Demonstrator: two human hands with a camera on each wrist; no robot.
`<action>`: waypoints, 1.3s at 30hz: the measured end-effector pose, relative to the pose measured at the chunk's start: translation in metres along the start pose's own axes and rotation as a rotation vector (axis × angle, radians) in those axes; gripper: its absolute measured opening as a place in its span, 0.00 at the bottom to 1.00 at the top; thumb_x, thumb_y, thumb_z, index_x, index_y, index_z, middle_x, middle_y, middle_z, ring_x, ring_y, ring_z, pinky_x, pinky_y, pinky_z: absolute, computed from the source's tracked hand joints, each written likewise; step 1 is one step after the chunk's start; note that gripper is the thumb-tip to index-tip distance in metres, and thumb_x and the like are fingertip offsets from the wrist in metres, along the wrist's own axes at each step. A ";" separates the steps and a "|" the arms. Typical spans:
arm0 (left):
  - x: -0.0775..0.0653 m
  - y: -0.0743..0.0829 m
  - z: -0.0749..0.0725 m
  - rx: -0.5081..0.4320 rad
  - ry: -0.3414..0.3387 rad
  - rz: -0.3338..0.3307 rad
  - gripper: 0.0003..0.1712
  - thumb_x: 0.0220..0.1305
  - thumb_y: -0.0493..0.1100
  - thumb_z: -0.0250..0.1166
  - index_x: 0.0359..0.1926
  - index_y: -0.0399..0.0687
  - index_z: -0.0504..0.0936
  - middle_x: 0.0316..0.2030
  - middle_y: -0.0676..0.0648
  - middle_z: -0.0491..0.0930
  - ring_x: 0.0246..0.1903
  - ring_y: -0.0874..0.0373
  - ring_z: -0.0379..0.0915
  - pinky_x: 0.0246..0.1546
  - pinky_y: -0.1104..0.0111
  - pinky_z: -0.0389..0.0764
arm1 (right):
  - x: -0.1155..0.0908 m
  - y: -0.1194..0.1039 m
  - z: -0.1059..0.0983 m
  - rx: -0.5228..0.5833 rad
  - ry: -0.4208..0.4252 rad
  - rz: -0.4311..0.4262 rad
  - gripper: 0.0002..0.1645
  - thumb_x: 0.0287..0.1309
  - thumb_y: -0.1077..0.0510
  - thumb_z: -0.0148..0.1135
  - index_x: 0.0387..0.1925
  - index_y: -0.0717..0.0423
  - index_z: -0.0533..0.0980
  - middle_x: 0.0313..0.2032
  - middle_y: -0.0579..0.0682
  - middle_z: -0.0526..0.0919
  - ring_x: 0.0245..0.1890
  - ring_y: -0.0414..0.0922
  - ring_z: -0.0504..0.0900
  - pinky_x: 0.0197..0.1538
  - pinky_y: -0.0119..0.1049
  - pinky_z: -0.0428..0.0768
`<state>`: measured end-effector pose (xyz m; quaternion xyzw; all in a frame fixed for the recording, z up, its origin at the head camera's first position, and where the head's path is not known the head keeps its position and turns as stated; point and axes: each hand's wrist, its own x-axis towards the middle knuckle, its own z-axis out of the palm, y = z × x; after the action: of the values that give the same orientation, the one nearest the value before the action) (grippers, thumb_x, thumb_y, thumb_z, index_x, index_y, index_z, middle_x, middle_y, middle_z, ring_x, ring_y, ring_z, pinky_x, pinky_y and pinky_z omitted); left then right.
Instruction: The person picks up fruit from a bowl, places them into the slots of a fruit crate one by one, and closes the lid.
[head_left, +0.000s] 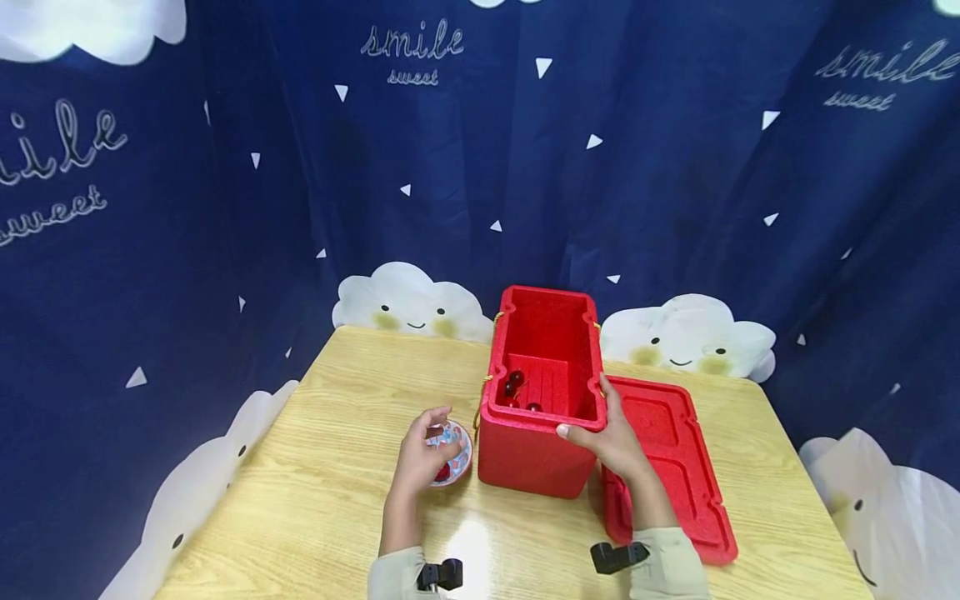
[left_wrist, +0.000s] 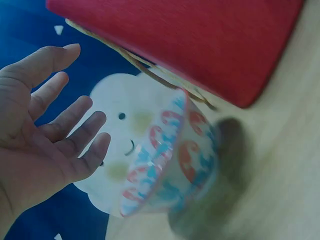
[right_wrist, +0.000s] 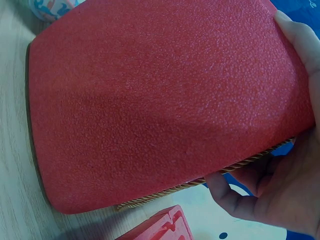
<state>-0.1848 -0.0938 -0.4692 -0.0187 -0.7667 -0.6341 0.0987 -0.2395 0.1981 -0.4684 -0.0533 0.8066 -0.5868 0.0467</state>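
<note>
A deep red foam box [head_left: 534, 454] with no lid on it stands on the table. Inside, several round, dark red cherries [head_left: 517, 378] lie toward the near left. My right hand [head_left: 621, 440] grips the box at its near right corner, thumb on the near wall and fingers along the right side. Left of the box, a small patterned bowl [left_wrist: 192, 162] with a red piece in it [head_left: 442, 472] sits on the wood. Over the bowl hovers my left hand [head_left: 422, 454], its fingers loosely bent and apart, with nothing in its palm in the left wrist view.
The red lid [head_left: 678, 467] lies flat on the table to the right of the box. Gold cord [right_wrist: 185, 186] runs along the box's sides. A dark blue curtain [head_left: 450, 167] with white clouds hangs behind and beside the wooden table [head_left: 300, 500].
</note>
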 end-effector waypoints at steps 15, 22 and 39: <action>0.008 -0.062 0.003 -0.015 0.013 -0.101 0.33 0.42 0.26 0.68 0.54 0.31 0.71 0.51 0.32 0.67 0.47 0.36 0.65 0.45 0.54 0.72 | -0.017 -0.037 -0.002 0.032 -0.023 0.029 0.67 0.40 0.55 0.73 0.72 0.50 0.38 0.63 0.59 0.57 0.61 0.59 0.59 0.48 0.49 0.76; 0.010 -0.084 0.006 -0.041 0.026 -0.097 0.33 0.41 0.26 0.68 0.53 0.31 0.72 0.50 0.31 0.66 0.47 0.34 0.66 0.42 0.56 0.74 | -0.003 -0.008 -0.002 0.032 -0.010 0.007 0.68 0.38 0.51 0.76 0.72 0.42 0.38 0.64 0.56 0.57 0.61 0.56 0.60 0.47 0.48 0.76; 0.008 -0.082 0.000 -0.049 -0.040 -0.179 0.31 0.47 0.31 0.67 0.56 0.29 0.70 0.53 0.29 0.65 0.47 0.36 0.67 0.42 0.62 0.74 | -0.002 0.002 -0.001 0.020 -0.005 0.013 0.69 0.37 0.51 0.76 0.72 0.44 0.38 0.65 0.57 0.55 0.61 0.58 0.59 0.45 0.47 0.77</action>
<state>-0.2053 -0.1110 -0.5475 0.0349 -0.7513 -0.6585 0.0258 -0.2382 0.2002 -0.4701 -0.0493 0.8008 -0.5945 0.0531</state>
